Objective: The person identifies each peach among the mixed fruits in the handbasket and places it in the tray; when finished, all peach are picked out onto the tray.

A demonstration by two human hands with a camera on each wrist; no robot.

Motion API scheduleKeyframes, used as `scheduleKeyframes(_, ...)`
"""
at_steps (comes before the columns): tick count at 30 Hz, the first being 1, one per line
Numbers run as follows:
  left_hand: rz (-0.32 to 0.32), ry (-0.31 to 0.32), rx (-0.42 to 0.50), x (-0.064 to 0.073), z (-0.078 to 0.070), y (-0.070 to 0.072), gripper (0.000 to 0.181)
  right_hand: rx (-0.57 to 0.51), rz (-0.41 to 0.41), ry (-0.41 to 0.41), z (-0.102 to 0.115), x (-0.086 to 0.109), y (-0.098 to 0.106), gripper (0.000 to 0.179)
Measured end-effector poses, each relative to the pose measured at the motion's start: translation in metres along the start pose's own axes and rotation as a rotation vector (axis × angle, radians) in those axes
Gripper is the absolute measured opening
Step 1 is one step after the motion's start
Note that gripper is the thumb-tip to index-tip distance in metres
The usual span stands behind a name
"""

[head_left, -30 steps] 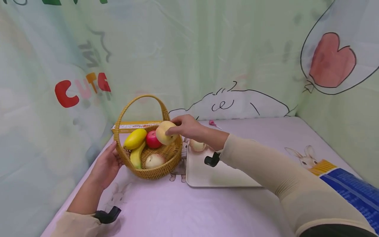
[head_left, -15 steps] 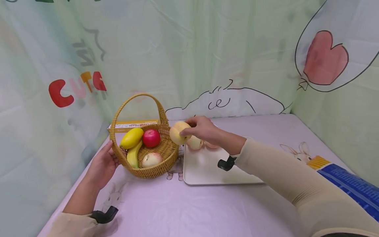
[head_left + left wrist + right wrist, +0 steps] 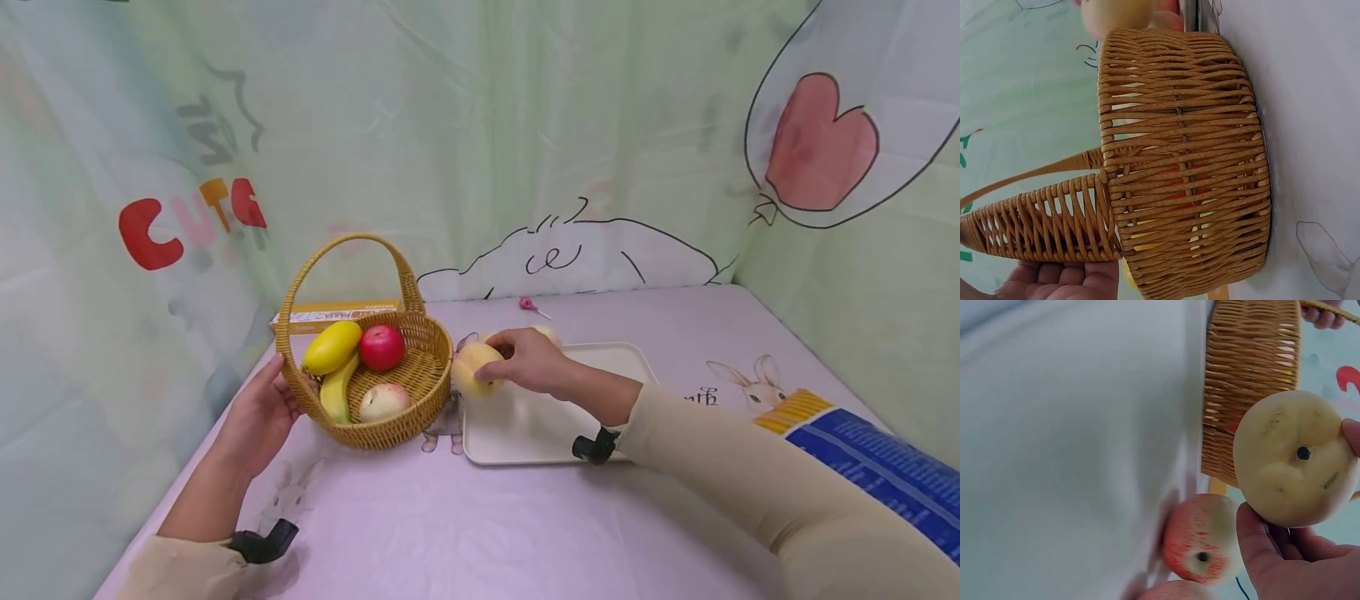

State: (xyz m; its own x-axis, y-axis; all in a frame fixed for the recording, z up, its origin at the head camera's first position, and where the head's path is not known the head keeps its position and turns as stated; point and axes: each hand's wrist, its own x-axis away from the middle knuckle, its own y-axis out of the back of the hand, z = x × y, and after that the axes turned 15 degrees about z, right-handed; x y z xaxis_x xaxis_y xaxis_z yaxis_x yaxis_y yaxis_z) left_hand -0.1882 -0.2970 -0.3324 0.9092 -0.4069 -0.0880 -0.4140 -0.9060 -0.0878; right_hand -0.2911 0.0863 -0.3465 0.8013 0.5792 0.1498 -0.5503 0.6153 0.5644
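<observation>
My right hand (image 3: 534,362) pinches a pale yellow peach (image 3: 472,367) between thumb and fingers, above the left end of a white tray (image 3: 555,446). In the right wrist view, a red-blushed peach (image 3: 1194,534) and part of another rest on the tray, mostly hidden by my hand in the head view. My left hand (image 3: 258,417) holds a wicker basket (image 3: 390,432) at the foot of its handle, fingers showing behind it in the left wrist view. Inside the basket lie a yellow mango-like fruit (image 3: 332,347), a banana (image 3: 337,393), a red apple (image 3: 382,347) and a whitish peach (image 3: 385,403).
An orange and white pasta box (image 3: 300,317) lies behind the basket. A pink lollipop (image 3: 527,304) is at the back of the table. At the right, a blue and yellow packet (image 3: 870,467) lies on the purple cloth. Printed curtains surround the table.
The peach in my right hand has moved right, out from over the basket, and down to above the tray's left end. My left hand stays at the basket.
</observation>
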Motion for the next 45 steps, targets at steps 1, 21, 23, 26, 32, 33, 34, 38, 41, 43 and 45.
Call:
scheduleKeyframes(1, 0.000, 0.003, -0.002, 0.000, 0.000, 0.000, 0.040, 0.015, -0.001, -0.004, -0.003, 0.001, -0.002, 0.056)
scheduleKeyframes(21, 0.011, 0.008, -0.009, 0.000, -0.001, 0.000, 0.040, 0.050, 0.021, 0.011, -0.020, 0.010, -0.013, 0.056)
scheduleKeyframes(23, 0.011, 0.005, -0.014, -0.001, -0.001, 0.000, 0.041, 0.042, 0.010, 0.021, -0.019, 0.011, -0.011, 0.058)
scheduleKeyframes(26, 0.010, 0.004, -0.021, -0.001, -0.001, 0.000, 0.041, 0.021, -0.008, 0.035, -0.018, 0.012, -0.007, 0.062)
scheduleKeyframes(32, 0.011, -0.001, -0.011, 0.000, -0.001, 0.000, 0.040, 0.004, -0.035, 0.055, -0.013, 0.014, 0.001, 0.066)
scheduleKeyframes(33, 0.010, -0.001, -0.010, 0.000, -0.001, 0.000, 0.039, -0.004, -0.037, 0.054, -0.011, 0.014, 0.002, 0.066)
scheduleKeyframes(34, 0.010, -0.001, -0.007, 0.000, -0.001, 0.000, 0.039, -0.013, -0.037, 0.053, -0.009, 0.015, 0.004, 0.066)
scheduleKeyframes(38, 0.003, 0.010, -0.007, 0.000, -0.001, 0.000, 0.040, -0.045, -0.043, 0.061, -0.001, 0.015, 0.007, 0.066)
scheduleKeyframes(41, -0.002, 0.015, -0.007, 0.000, -0.001, -0.001, 0.041, -0.054, -0.048, 0.085, 0.002, 0.014, 0.009, 0.066)
scheduleKeyframes(43, -0.003, 0.016, -0.011, 0.000, -0.001, 0.000, 0.042, -0.059, -0.046, 0.100, 0.004, 0.014, 0.010, 0.066)
scheduleKeyframes(45, -0.003, 0.015, -0.012, -0.001, -0.001, 0.000, 0.042, -0.069, -0.043, 0.110, 0.006, 0.013, 0.011, 0.066)
